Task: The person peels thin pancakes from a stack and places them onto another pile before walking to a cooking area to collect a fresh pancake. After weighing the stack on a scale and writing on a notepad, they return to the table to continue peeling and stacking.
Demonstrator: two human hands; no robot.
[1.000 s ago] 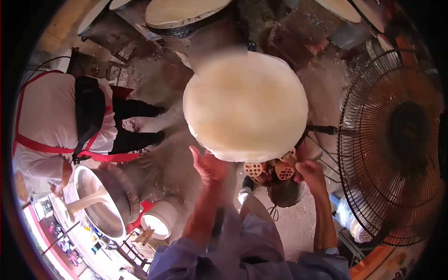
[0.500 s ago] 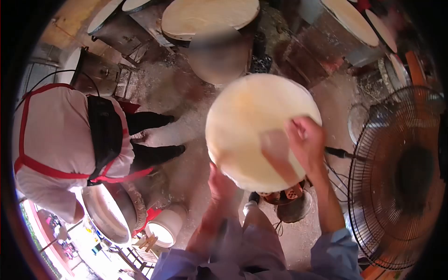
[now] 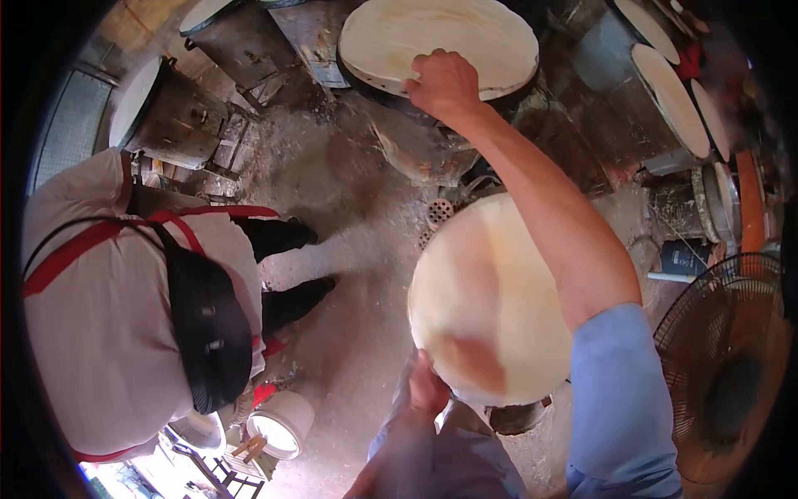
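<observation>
My left hand (image 3: 426, 387) grips the lower left edge of a large round pale sheet (image 3: 490, 308), thumb on top and the other fingers hidden underneath. The sheet lies flat in front of my legs, partly covered by my right forearm. Reaching past it, my right hand (image 3: 447, 81) is at the near edge of a second pale round sheet (image 3: 440, 37) on a dark drum-like stove. Its fingers are curled down onto that edge, and the fingertips are partly hidden.
A co-worker (image 3: 108, 333) in a white shirt with red straps stands at the left. More drums (image 3: 179, 116) with pale tops line the back. A large fan (image 3: 723, 391) is at the right. A white bucket (image 3: 283, 420) stands at the lower left.
My right hand has moved from above the held sheet forward to the stove's edge. The held sheet has shifted right and down in view. The co-worker appears nearer.
</observation>
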